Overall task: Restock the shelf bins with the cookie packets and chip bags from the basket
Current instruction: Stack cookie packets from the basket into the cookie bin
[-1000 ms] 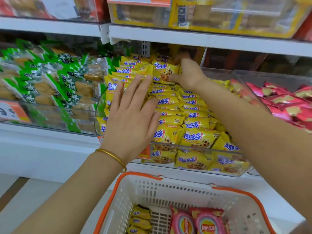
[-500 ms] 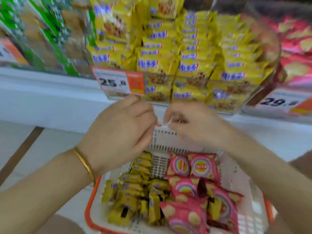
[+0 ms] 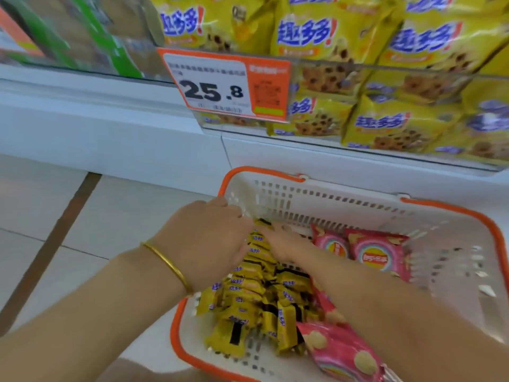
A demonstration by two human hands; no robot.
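Down in the basket (image 3: 330, 205) on the floor, just below the shelf bin (image 3: 358, 66), both hands busy among the cookie packets (image 3: 256, 301). Step in hand, most probably: gathering a bunch of yellow packets for the bin above.

To do it well: press in from two sides together and scoop under the heap, not pinching only the top packet. Take a moderate bunch, since smooth wrappers seem likely to slide out. Keep off the chip bags (image 3: 377, 255) lying at the right side of the same basket; better to leave for a later trip. Lift straight up past the price tag (image 3: 220, 84), then lay flat on the rows of same yellow packets.

Left hand (image 3: 203, 241): back turned up, wrist with a gold bracelet (image 3: 168, 264) above the left rim, fingers bent down into the far end of the heap, fingertips hidden. Right hand (image 3: 281, 244): a little deeper, coming from the right, fingers blurred among the packets. Both very close, nearly touching. For either hand, cannot tell a real grip from a mere touch.
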